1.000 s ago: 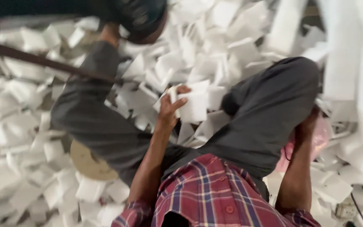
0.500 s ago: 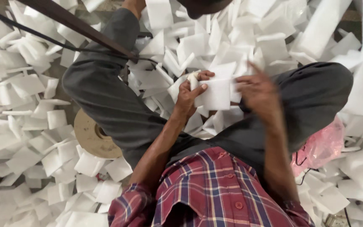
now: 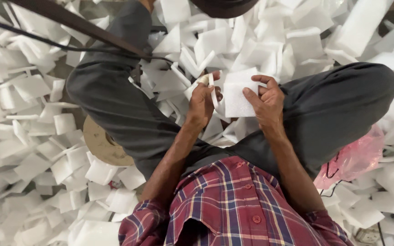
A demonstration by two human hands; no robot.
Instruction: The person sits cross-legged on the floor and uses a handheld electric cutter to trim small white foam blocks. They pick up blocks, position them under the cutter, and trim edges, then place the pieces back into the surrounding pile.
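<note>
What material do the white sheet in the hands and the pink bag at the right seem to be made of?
The white sheet, held by the left hand and right hand, looks like thin foam: matte, soft-edged, slightly thick, like the foam pieces scattered around. The pink bag looks like thin plastic film: translucent, crinkled, with glossy highlights.

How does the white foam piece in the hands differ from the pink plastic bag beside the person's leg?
The white foam piece is flat, stiff-looking and opaque; the pink plastic bag is crumpled and translucent. The foam piece is held up between the left hand and right hand; the bag lies untouched among the loose foam pieces on the floor. Both sit close to the person's legs.
</note>
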